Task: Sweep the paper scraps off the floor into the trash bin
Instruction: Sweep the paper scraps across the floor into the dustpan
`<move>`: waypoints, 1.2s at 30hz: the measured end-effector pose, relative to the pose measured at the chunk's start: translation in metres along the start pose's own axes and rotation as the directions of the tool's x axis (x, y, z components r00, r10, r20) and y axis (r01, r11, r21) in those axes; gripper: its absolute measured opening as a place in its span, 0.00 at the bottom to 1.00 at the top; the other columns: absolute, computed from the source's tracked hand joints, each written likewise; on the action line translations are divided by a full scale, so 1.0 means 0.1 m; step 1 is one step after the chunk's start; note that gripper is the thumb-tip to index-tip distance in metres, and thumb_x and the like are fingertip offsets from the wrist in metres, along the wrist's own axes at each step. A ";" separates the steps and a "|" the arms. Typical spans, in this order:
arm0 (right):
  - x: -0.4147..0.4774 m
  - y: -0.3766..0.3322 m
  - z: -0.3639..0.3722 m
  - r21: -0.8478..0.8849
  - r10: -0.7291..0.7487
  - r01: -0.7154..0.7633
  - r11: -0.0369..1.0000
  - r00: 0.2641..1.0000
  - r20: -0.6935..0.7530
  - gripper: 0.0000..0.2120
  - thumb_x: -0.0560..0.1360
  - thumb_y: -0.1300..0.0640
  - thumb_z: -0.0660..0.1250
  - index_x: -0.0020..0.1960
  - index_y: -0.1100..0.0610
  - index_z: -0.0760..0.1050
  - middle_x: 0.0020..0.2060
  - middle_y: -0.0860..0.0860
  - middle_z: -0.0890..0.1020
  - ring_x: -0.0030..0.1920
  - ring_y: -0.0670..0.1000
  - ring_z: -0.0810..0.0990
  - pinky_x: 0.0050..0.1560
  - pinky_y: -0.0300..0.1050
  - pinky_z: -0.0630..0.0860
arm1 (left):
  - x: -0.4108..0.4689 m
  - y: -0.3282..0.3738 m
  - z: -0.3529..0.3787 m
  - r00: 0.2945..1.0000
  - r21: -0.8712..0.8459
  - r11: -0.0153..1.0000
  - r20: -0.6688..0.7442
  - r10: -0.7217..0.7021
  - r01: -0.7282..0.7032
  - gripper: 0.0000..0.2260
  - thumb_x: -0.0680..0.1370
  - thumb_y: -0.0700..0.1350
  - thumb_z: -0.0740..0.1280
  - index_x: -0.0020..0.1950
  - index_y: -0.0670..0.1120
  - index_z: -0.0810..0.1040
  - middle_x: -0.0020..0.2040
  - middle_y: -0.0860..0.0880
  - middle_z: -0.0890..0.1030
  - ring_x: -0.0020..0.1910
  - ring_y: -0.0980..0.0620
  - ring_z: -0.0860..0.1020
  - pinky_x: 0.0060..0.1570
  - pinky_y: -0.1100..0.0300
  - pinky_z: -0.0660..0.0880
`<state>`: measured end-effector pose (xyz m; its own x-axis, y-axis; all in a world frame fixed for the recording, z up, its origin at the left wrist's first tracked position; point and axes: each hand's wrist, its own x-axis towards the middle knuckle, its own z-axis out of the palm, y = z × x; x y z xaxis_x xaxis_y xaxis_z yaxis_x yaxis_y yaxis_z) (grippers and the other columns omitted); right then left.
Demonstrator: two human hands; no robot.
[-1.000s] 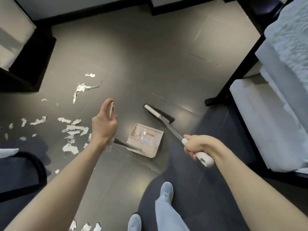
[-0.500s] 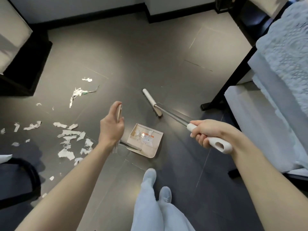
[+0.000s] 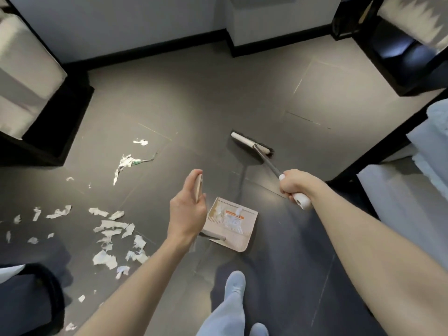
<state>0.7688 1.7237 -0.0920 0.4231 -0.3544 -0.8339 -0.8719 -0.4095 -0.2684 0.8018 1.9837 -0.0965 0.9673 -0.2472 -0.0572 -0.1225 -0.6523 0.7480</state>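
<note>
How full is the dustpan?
Nearly empty: the dustpan shows bare beige tray and a sticker; the paper scraps lie on the floor to its left. White specks inside: cannot tell.

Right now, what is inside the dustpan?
The dustpan shows a printed label with an orange stripe, perhaps one small white scrap. The left hand, gripping the handle, covers its left corner; what lies there cannot be seen.

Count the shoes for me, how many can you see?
2. One pale blue shoe sits just below the dustpan; the other shoe is at the bottom edge, partly cut off.
</note>
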 end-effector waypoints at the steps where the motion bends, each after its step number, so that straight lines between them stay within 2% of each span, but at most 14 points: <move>1: 0.05 -0.01 0.02 -0.027 0.019 -0.018 0.999 0.999 0.027 0.12 0.74 0.65 0.58 0.55 0.63 0.74 0.32 0.57 0.76 0.31 0.55 0.73 0.38 0.45 0.71 | 0.06 0.03 0.02 1.000 0.001 1.000 -0.005 -0.001 0.001 0.21 0.76 0.37 0.64 0.67 0.53 0.70 0.53 0.50 0.82 0.47 0.46 0.78 0.42 0.67 0.64; 3: 0.09 0.03 0.07 0.001 0.096 -0.097 0.995 0.985 0.145 0.08 0.76 0.64 0.60 0.55 0.60 0.71 0.26 0.53 0.71 0.23 0.50 0.68 0.29 0.40 0.69 | 0.17 0.08 0.05 1.000 0.001 1.000 -0.002 -0.007 0.007 0.21 0.76 0.37 0.63 0.67 0.53 0.70 0.49 0.52 0.80 0.43 0.47 0.76 0.41 0.67 0.63; 5: 0.00 0.15 0.12 0.022 0.157 -0.168 0.986 0.955 0.250 0.11 0.77 0.65 0.61 0.58 0.58 0.69 0.24 0.51 0.69 0.19 0.46 0.65 0.24 0.35 0.65 | 0.25 0.13 0.07 1.000 -0.002 1.000 0.004 -0.019 0.019 0.21 0.76 0.37 0.63 0.67 0.53 0.70 0.47 0.53 0.78 0.42 0.48 0.75 0.41 0.66 0.63; 7: -0.13 0.33 0.15 0.021 0.179 -0.195 0.981 0.932 0.315 0.16 0.77 0.66 0.60 0.63 0.56 0.68 0.24 0.51 0.68 0.19 0.46 0.64 0.24 0.33 0.63 | 0.31 0.16 0.09 0.999 -0.010 0.999 0.018 -0.031 0.031 0.21 0.76 0.37 0.63 0.67 0.53 0.70 0.46 0.52 0.78 0.42 0.48 0.75 0.40 0.67 0.63; 10: -0.42 0.62 0.16 0.119 0.212 -0.281 0.952 0.890 0.403 0.21 0.78 0.62 0.54 0.69 0.52 0.69 0.22 0.49 0.67 0.21 0.45 0.61 0.23 0.34 0.61 | 0.31 0.24 0.15 0.998 -0.008 0.999 0.040 -0.042 0.042 0.21 0.77 0.37 0.62 0.67 0.54 0.69 0.45 0.52 0.77 0.41 0.48 0.74 0.40 0.67 0.63; 13: -0.78 0.83 0.11 0.200 0.187 -0.317 0.927 0.854 0.486 0.25 0.76 0.68 0.56 0.63 0.42 0.67 0.22 0.47 0.65 0.18 0.43 0.61 0.19 0.32 0.60 | 0.22 0.32 0.21 0.998 0.012 0.999 0.058 -0.036 0.036 0.21 0.77 0.37 0.62 0.68 0.54 0.68 0.45 0.51 0.76 0.42 0.48 0.73 0.41 0.64 0.63; 15: -1.01 0.96 0.06 0.219 0.142 -0.286 0.933 0.850 0.507 0.25 0.76 0.71 0.57 0.59 0.41 0.67 0.24 0.48 0.66 0.18 0.42 0.61 0.19 0.32 0.60 | 0.14 0.34 0.21 0.997 0.033 0.999 0.060 -0.037 0.035 0.21 0.77 0.37 0.62 0.68 0.54 0.68 0.45 0.50 0.76 0.41 0.48 0.72 0.41 0.65 0.63; 17: -1.23 1.14 0.01 0.260 0.119 -0.280 0.924 0.857 0.501 0.24 0.76 0.70 0.57 0.58 0.42 0.69 0.24 0.48 0.66 0.19 0.42 0.62 0.19 0.32 0.61 | 0.01 0.33 0.18 0.996 0.026 0.999 0.082 -0.047 0.045 0.21 0.77 0.38 0.62 0.68 0.54 0.68 0.45 0.49 0.77 0.41 0.47 0.74 0.41 0.64 0.64; 19: -1.43 1.39 0.04 0.337 0.095 -0.281 0.899 0.874 0.476 0.25 0.76 0.70 0.58 0.62 0.42 0.69 0.23 0.48 0.66 0.19 0.42 0.62 0.18 0.32 0.61 | -0.17 0.31 0.13 0.993 0.034 0.999 0.114 -0.025 0.021 0.21 0.77 0.38 0.62 0.67 0.55 0.67 0.46 0.49 0.77 0.41 0.46 0.75 0.43 0.61 0.66; 23: -1.77 1.98 0.23 0.472 0.068 -0.264 0.841 0.917 0.392 0.33 0.76 0.70 0.58 0.71 0.40 0.62 0.22 0.49 0.66 0.20 0.43 0.62 0.18 0.32 0.62 | -0.67 0.32 0.11 0.990 0.064 0.995 0.122 0.073 -0.081 0.21 0.77 0.37 0.63 0.67 0.54 0.68 0.47 0.47 0.80 0.41 0.45 0.76 0.44 0.60 0.67; 28: -1.98 2.57 0.38 0.549 0.089 -0.262 0.794 0.943 0.320 0.30 0.75 0.70 0.59 0.68 0.42 0.65 0.22 0.50 0.67 0.20 0.44 0.63 0.18 0.33 0.63 | -1.24 0.37 0.13 0.965 0.086 0.979 0.205 0.163 -0.184 0.22 0.77 0.36 0.64 0.69 0.51 0.69 0.54 0.43 0.82 0.50 0.40 0.79 0.50 0.55 0.72; 30: -2.00 2.71 0.50 0.539 0.119 -0.254 0.803 0.955 0.273 0.31 0.74 0.70 0.59 0.70 0.44 0.64 0.21 0.50 0.69 0.20 0.44 0.64 0.19 0.34 0.64 | -1.42 0.36 0.17 0.949 0.098 0.970 0.248 0.193 -0.223 0.23 0.77 0.35 0.64 0.70 0.50 0.69 0.58 0.44 0.81 0.53 0.42 0.79 0.52 0.58 0.71; 32: -1.97 2.77 0.67 0.520 0.147 -0.246 0.818 0.963 0.224 0.33 0.74 0.70 0.59 0.72 0.44 0.62 0.20 0.50 0.70 0.21 0.45 0.66 0.21 0.35 0.66 | -1.55 0.34 0.23 0.937 0.108 0.964 0.282 0.204 -0.243 0.23 0.77 0.36 0.64 0.70 0.50 0.69 0.57 0.45 0.81 0.51 0.43 0.79 0.49 0.62 0.68; 36: -1.84 2.72 1.11 0.488 0.155 -0.244 0.838 0.964 0.215 0.35 0.74 0.69 0.57 0.75 0.46 0.56 0.26 0.52 0.70 0.25 0.47 0.65 0.25 0.37 0.64 | -1.49 0.26 0.28 0.961 0.120 0.973 0.221 0.167 -0.197 0.21 0.77 0.37 0.63 0.68 0.53 0.69 0.46 0.50 0.78 0.40 0.48 0.74 0.43 0.64 0.65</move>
<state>0.4258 1.7710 -0.0652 0.2194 -0.2246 -0.9494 -0.9542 0.1536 -0.2568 0.6478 1.9831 -0.0869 0.8599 -0.5049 -0.0756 -0.3366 -0.6721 0.6595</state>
